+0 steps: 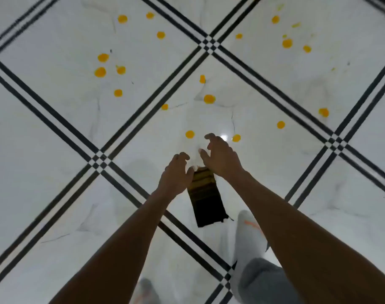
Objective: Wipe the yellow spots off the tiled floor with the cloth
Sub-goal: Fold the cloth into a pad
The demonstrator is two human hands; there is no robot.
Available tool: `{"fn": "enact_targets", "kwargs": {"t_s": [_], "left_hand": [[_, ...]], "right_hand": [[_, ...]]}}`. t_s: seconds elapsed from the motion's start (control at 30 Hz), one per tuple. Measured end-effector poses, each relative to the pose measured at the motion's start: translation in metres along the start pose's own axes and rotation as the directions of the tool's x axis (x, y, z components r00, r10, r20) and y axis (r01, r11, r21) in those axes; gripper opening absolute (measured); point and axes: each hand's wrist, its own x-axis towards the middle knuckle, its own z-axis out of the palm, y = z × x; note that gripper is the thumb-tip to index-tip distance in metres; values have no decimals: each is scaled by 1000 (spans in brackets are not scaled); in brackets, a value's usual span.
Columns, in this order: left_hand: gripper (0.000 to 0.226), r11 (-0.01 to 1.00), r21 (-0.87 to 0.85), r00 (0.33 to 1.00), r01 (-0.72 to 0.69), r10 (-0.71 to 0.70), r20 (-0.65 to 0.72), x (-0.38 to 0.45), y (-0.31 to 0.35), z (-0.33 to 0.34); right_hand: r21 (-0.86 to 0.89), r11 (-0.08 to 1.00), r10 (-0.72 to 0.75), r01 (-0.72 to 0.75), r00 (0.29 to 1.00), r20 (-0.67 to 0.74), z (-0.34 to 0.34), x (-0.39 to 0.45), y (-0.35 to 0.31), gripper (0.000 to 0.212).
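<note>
A dark cloth [205, 197] with yellow-brown stripes lies flat on the white tiled floor [55, 132], just in front of my feet. My left hand [176, 174] hovers at the cloth's far left corner with its fingers curled and apart. My right hand [220, 156] is over the far right corner, also spread and holding nothing. Whether either hand touches the cloth is unclear. Several yellow spots dot the tiles ahead; the nearest yellow spot [189, 134] and another yellow spot [236, 138] lie just beyond my fingertips. More spots cluster at the far left [100, 72] and far right [287, 43].
Black double lines [143, 119] cross the floor diagonally between the tiles. My right foot in a white shoe with orange marks [249, 233] stands beside the cloth, under a grey trouser leg [259, 281]. My left foot [145, 290] shows at the bottom edge.
</note>
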Motion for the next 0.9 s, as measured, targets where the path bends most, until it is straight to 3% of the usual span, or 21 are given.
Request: {"fn": "enact_targets", "kwargs": {"t_s": [0.2,0.3,0.37,0.5,0.57,0.73,0.9], "left_hand": [[67,976,196,993,-91,73,96,10,-19,52],[47,983,155,989,-104,86,120,22,-15,55],[27,994,77,988,-81,70,136,38,-14,47],[24,935,-354,975,-16,93,202,63,-11,10],[32,868,-497,967,-11,136,216,68,-10,-11],[34,791,-611,967,-40,185,175,70,1,-47],[33,748,-660,983,-74,165,77,76,10,-66]], "right_hand": [[52,999,-3,4,1000,-22,39,26,35,31],[135,989,-66,63,998,20,44,35,49,25],[168,982,-96,84,993,66,42,38,54,28],[280,960,-29,-8,991,129,35,37,61,62],[419,903,4,-90,979,202,29,35,61,64],[723,677,-133,-136,944,302,10,29,54,50],[768,637,-206,-74,943,262,-10,25,43,39]]}}
